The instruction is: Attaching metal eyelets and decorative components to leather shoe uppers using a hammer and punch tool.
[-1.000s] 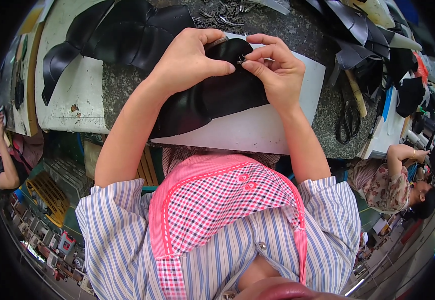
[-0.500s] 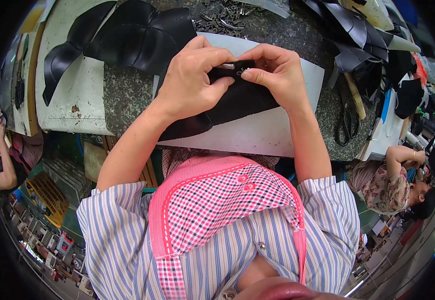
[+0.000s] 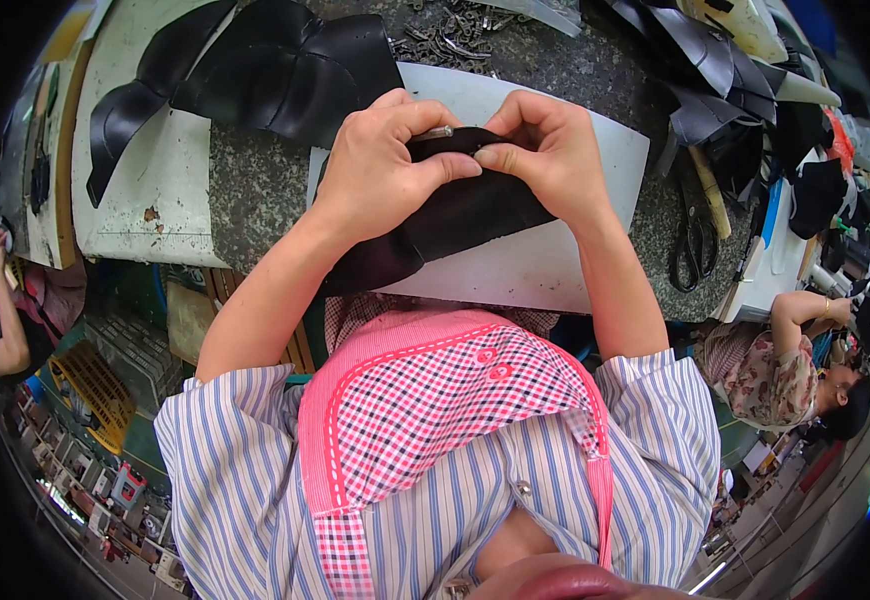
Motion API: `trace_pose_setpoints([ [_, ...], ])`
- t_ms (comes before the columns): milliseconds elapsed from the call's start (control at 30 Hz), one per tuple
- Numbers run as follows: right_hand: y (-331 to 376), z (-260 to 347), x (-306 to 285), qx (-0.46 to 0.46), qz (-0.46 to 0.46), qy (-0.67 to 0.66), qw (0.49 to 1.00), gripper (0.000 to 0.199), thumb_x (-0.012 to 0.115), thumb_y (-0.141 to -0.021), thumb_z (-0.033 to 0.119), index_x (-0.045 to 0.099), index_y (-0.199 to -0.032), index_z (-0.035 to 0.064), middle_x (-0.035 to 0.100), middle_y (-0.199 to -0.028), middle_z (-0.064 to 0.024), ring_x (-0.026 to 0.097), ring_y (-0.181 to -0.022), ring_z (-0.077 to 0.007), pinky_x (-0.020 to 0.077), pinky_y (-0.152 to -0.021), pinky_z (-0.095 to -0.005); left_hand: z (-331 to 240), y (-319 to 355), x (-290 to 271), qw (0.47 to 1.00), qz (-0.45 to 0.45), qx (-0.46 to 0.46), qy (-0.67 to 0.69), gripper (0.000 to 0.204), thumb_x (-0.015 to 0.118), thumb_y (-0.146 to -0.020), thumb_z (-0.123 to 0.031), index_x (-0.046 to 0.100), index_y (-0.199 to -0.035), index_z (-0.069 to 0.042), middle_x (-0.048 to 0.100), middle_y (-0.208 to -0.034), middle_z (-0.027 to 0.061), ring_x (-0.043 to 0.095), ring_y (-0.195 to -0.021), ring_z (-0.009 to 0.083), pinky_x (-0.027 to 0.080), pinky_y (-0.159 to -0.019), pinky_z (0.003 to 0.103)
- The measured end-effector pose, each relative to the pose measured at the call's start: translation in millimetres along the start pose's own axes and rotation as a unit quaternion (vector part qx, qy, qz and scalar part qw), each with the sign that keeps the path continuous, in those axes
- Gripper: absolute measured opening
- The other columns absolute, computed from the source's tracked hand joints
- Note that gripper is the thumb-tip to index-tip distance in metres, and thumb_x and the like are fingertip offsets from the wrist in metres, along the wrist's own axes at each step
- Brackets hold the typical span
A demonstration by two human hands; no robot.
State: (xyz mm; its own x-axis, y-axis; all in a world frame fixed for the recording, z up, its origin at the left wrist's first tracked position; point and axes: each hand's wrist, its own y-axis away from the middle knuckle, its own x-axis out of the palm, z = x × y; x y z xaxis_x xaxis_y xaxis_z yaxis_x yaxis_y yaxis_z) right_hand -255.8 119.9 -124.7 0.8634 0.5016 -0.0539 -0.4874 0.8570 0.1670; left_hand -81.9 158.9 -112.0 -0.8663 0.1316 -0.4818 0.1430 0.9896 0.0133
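A black leather piece point(image 3: 475, 215) hangs between my two hands over a white board point(image 3: 525, 272), its top edge folded up toward the fingers. My left hand point(image 3: 370, 170) grips the piece's upper edge with the thumb lying along it. Under that hand's index finger sits a thin silver metal rod point(image 3: 439, 132), whose other end is hidden. My right hand point(image 3: 553, 162) pinches the same edge between thumb and curled fingers. The two thumb tips almost meet at the middle of the fold. Whatever lies behind the fold is hidden.
Small metal buckles point(image 3: 445, 40) lie heaped at the back. Joined black leather pieces point(image 3: 285, 75) spread at the left, and more leather point(image 3: 710, 80) is piled at the right. Black scissors point(image 3: 695, 240) rest on the speckled tabletop point(image 3: 260, 190). Co-workers sit at both sides.
Both hands have come down slightly, and the thumbs have moved together. The leather's edge is now folded over the small silver metal part that showed between the fingers.
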Motion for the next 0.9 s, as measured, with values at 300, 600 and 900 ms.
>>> trace_pose_setpoints([
  [300,20.9,2.2,16.7,-0.163,-0.107,-0.041,0.980,0.014,0.063,-0.061,-0.013,0.058,-0.069,-0.0025,0.061,-0.073,-0.0080,0.057,-0.067,-0.0107,0.0470,-0.061,-0.0208,2.0,3.1,11.3,0.928,-0.184,0.294,-0.137,0.020,0.061,-0.048,-0.001,0.056,-0.065,-0.010,0.052,-0.061,-0.0026,0.041,-0.057,0.0179,0.035,-0.045,0.026],
  [600,22.1,17.4,12.2,-0.286,-0.026,0.066,0.956,0.016,0.064,-0.059,-0.010,0.054,-0.065,0.0010,0.059,-0.069,-0.0078,0.055,-0.059,-0.0131,0.0430,-0.051,-0.0222,3.9,9.0,7.8,0.913,-0.216,0.332,-0.102,0.022,0.061,-0.045,0.000,0.057,-0.065,-0.009,0.054,-0.059,-0.0020,0.039,-0.054,0.0171,0.033,-0.045,0.024],
  [900,8.2,34.6,1.9,-0.302,0.056,0.223,0.925,0.023,0.064,-0.055,-0.004,0.044,-0.065,0.0043,0.054,-0.070,-0.0053,0.053,-0.064,-0.0242,0.0413,-0.054,-0.0303,-7.7,9.1,-1.7,0.906,-0.194,0.354,-0.125,0.024,0.064,-0.046,-0.002,0.058,-0.068,-0.009,0.056,-0.062,-0.0014,0.040,-0.054,0.0170,0.034,-0.046,0.025],
])
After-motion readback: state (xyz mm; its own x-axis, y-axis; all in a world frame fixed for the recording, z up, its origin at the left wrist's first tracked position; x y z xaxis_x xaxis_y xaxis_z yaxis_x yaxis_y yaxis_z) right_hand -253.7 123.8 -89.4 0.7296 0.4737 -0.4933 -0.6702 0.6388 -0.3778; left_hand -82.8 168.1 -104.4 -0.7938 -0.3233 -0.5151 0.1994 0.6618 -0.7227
